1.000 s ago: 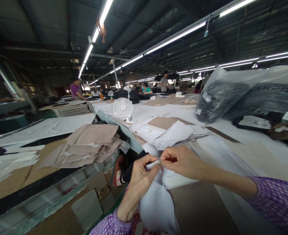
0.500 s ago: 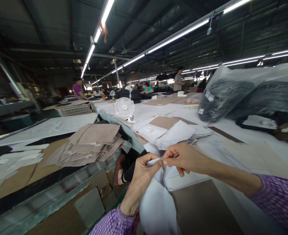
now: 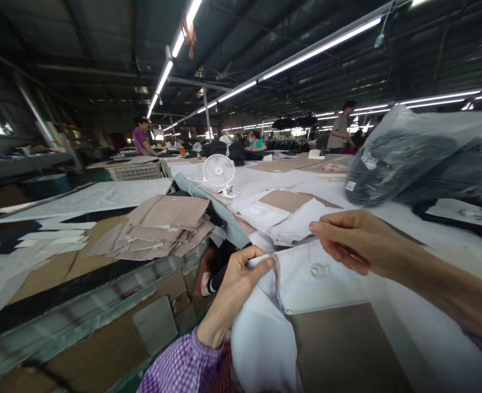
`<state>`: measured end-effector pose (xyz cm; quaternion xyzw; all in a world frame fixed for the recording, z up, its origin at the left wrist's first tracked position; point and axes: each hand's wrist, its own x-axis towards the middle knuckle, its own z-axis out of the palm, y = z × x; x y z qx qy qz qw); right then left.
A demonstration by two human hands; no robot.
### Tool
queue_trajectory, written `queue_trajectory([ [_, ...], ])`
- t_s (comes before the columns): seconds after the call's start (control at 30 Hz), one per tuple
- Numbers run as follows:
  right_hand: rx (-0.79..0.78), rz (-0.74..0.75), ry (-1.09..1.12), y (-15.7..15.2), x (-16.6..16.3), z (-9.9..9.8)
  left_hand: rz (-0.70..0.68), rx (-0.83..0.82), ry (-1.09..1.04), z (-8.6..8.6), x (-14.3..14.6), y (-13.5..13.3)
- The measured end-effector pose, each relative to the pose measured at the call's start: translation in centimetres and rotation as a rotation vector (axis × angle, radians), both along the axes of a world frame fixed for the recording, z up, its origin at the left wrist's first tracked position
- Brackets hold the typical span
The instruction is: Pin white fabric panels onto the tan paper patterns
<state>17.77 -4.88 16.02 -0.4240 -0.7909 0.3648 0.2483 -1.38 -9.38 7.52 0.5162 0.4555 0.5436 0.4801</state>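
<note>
In the head view, the left hand (image 3: 238,278) pinches the top edge of a white cloth (image 3: 265,338) between thumb and fingers, at the near side of the white-covered table (image 3: 441,278). The cloth's loose flap hangs from that grip, its long axis running down toward the wearer. Just beside it lies a brown panel (image 3: 343,344), pointing the same way, slanting a little right. The right hand (image 3: 353,240) hovers apart from the grip, thumb and forefinger tips pressed together; whether something thin sits between them, I cannot tell. Beyond stand a white fan (image 3: 219,170) and a filled plastic bag (image 3: 408,147)
</note>
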Motion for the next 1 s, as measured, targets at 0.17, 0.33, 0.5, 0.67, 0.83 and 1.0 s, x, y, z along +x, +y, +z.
queue_trajectory([
  [0.17, 0.636, 0.093, -0.217, 0.0, -1.6, -2.6, -0.06, 0.039, 0.025, 0.1, 0.2, -0.1],
  [0.33, 0.548, 0.137, -0.357, 0.8, -1.9, -3.6, -0.132, 0.134, -0.375, 0.5, -2.4, 0.0],
  [0.5, 0.5, 0.124, -0.276, 1.8, -0.9, -2.1, 0.096, 0.089, -0.538, -2.2, -5.2, -0.2],
  [0.67, 0.496, 0.155, -0.248, 3.3, -0.6, -3.2, 0.084, -0.147, -0.663, -4.0, -3.1, -1.7],
  [0.83, 0.96, 0.038, -0.086, 2.2, -1.5, -4.5, 0.134, -0.137, -0.714, -2.3, -0.2, -2.1],
  [1.0, 0.792, 0.201, -0.133, -1.5, -2.8, -4.9, 0.176, -0.068, -0.739, -1.6, 2.3, -2.3],
])
